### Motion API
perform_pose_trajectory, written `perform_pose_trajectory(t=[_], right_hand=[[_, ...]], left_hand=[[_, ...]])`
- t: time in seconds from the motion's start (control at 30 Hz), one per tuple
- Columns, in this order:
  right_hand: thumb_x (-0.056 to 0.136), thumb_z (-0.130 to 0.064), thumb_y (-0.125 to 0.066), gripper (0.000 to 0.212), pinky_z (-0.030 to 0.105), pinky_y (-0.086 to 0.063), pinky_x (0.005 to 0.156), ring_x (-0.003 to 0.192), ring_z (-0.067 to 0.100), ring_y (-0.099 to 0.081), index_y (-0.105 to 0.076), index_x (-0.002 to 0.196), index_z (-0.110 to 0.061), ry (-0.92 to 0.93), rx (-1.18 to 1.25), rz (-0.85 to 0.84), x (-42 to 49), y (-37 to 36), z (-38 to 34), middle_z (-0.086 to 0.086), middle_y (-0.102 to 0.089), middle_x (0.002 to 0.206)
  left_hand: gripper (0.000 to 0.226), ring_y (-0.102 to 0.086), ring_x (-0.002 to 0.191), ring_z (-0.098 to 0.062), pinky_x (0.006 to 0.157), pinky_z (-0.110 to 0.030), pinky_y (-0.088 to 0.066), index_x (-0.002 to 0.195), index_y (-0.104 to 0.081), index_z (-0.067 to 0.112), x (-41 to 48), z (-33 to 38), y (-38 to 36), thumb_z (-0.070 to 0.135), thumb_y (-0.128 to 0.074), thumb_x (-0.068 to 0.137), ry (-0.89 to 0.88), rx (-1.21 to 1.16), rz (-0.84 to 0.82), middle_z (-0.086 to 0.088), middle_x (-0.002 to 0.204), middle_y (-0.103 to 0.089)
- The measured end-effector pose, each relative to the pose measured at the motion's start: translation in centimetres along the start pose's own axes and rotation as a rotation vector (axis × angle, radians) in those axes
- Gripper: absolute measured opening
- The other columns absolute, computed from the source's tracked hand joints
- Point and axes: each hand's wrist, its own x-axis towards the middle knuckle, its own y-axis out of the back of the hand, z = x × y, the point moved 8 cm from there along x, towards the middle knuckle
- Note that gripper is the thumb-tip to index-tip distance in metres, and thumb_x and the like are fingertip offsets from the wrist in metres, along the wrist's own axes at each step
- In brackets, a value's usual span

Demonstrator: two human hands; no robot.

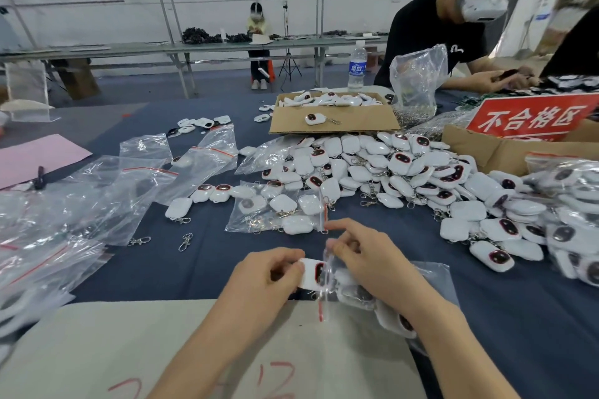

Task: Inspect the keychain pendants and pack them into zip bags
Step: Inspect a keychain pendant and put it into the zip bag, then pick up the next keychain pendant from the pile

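Observation:
My left hand (259,282) pinches a white keychain pendant (311,273) with a dark red face, its end at the mouth of a clear zip bag (431,282). My right hand (366,261) pinches the bag's open edge near the red zip strip. Several pendants lie inside that bag under my right wrist. A filled zip bag (275,209) lies just beyond my hands. A big heap of loose pendants (389,168) spreads to the right.
Empty zip bags (107,191) lie at the left. A cardboard box (334,116) with pendants stands at the back, and a box with a red sign (531,116) at the right. A water bottle (357,66) stands beyond. Another person (447,29) works across the table.

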Motion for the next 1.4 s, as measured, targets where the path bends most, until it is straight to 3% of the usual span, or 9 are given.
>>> perform_pose_trajectory(t=[0.2, 0.3, 0.43, 0.6, 0.67, 0.83, 1.07, 1.2, 1.4], right_hand=[[0.098, -0.019, -0.064, 0.022, 0.014, -0.047, 0.068, 0.071, 0.001, -0.062, -0.068, 0.107, -0.039, 0.019, 0.163, 0.044, 0.2, 1.0, -0.4, -0.010, -0.072, 0.083], [0.096, -0.018, -0.065, 0.024, 0.018, -0.049, 0.067, 0.068, 0.002, -0.060, -0.069, 0.101, -0.041, 0.035, 0.205, 0.047, 0.4, 1.4, -0.6, -0.010, -0.071, 0.082], [0.094, -0.021, -0.068, 0.026, 0.017, -0.045, 0.064, 0.061, 0.003, -0.054, -0.067, 0.100, -0.046, 0.055, 0.232, 0.014, 0.3, 1.2, -1.1, -0.012, -0.070, 0.077], [0.092, -0.051, -0.058, 0.017, 0.039, -0.059, 0.085, 0.084, 0.013, -0.071, -0.064, 0.108, -0.050, 0.094, 0.257, 0.020, -0.2, 1.7, -2.2, -0.011, -0.076, 0.092], [0.087, -0.058, -0.053, 0.023, 0.039, -0.061, 0.084, 0.089, 0.023, -0.070, -0.063, 0.107, -0.055, 0.075, 0.307, 0.078, -0.2, 2.6, -2.1, -0.019, -0.075, 0.101], [0.103, -0.014, -0.052, 0.026, 0.026, -0.055, 0.086, 0.092, 0.008, -0.070, -0.065, 0.111, -0.035, -0.039, 0.444, 0.240, 0.0, 3.9, 0.4, -0.014, -0.076, 0.095], [0.101, -0.007, -0.052, 0.022, 0.015, -0.057, 0.072, 0.084, 0.011, -0.070, -0.068, 0.112, -0.018, -0.264, 0.606, 0.252, 0.2, 3.1, 3.5, 0.000, -0.078, 0.090], [0.100, -0.005, -0.053, 0.021, 0.017, -0.058, 0.073, 0.086, 0.015, -0.071, -0.071, 0.105, -0.017, -0.302, 0.730, 0.296, 0.1, 3.4, 3.9, 0.006, -0.078, 0.091], [0.101, -0.005, -0.053, 0.021, 0.017, -0.058, 0.071, 0.083, 0.015, -0.072, -0.071, 0.107, -0.013, -0.313, 0.821, 0.313, 0.2, 3.4, 4.3, 0.010, -0.078, 0.093]], left_hand=[[0.008, -0.060, 0.063, -0.007, 0.066, -0.022, -0.045, 0.098, -0.074, 0.023, -0.5, 1.4, -2.4, 0.021, -0.066, 0.096, 0.003, -0.241, -0.153, 0.003, 0.071, -0.073], [0.026, -0.050, 0.060, -0.006, 0.060, -0.021, -0.039, 0.092, -0.075, 0.021, -1.1, 2.6, -4.0, 0.008, -0.053, 0.097, -0.090, -0.138, -0.191, 0.009, 0.066, -0.064], [0.035, -0.050, 0.067, -0.004, 0.068, -0.020, -0.039, 0.084, -0.074, 0.015, -1.2, 3.3, -4.8, -0.005, -0.045, 0.091, -0.171, 0.017, -0.198, 0.000, 0.086, -0.061], [0.047, -0.057, 0.061, 0.003, 0.058, -0.008, -0.042, 0.084, -0.076, 0.022, -0.5, 2.1, -0.8, -0.010, -0.042, 0.090, -0.101, -0.149, 0.178, 0.018, 0.073, -0.070], [0.043, -0.060, 0.071, 0.004, 0.065, -0.010, -0.043, 0.085, -0.072, 0.029, -0.3, 0.9, 1.0, -0.005, -0.046, 0.093, -0.078, -0.032, 0.329, 0.024, 0.084, -0.071], [0.030, -0.051, 0.109, -0.017, 0.099, -0.035, -0.041, 0.114, -0.069, 0.024, 0.5, -0.2, 1.5, 0.007, -0.050, 0.097, -0.092, 0.374, 0.378, 0.011, 0.117, -0.062], [0.035, -0.044, 0.122, -0.019, 0.105, -0.033, -0.033, 0.133, -0.058, 0.027, 0.7, -0.1, 0.5, 0.023, -0.051, 0.099, -0.101, 0.597, 0.343, 0.005, 0.134, -0.051], [0.037, -0.049, 0.124, -0.029, 0.114, -0.043, -0.030, 0.133, -0.058, 0.021, 1.4, 0.3, 0.2, 0.031, -0.052, 0.099, -0.088, 0.763, 0.397, -0.005, 0.135, -0.054], [0.035, -0.052, 0.125, -0.036, 0.110, -0.047, -0.038, 0.128, -0.064, 0.011, 4.4, 2.2, -1.0, 0.027, -0.058, 0.098, -0.234, 0.808, 0.442, -0.016, 0.134, -0.059]])
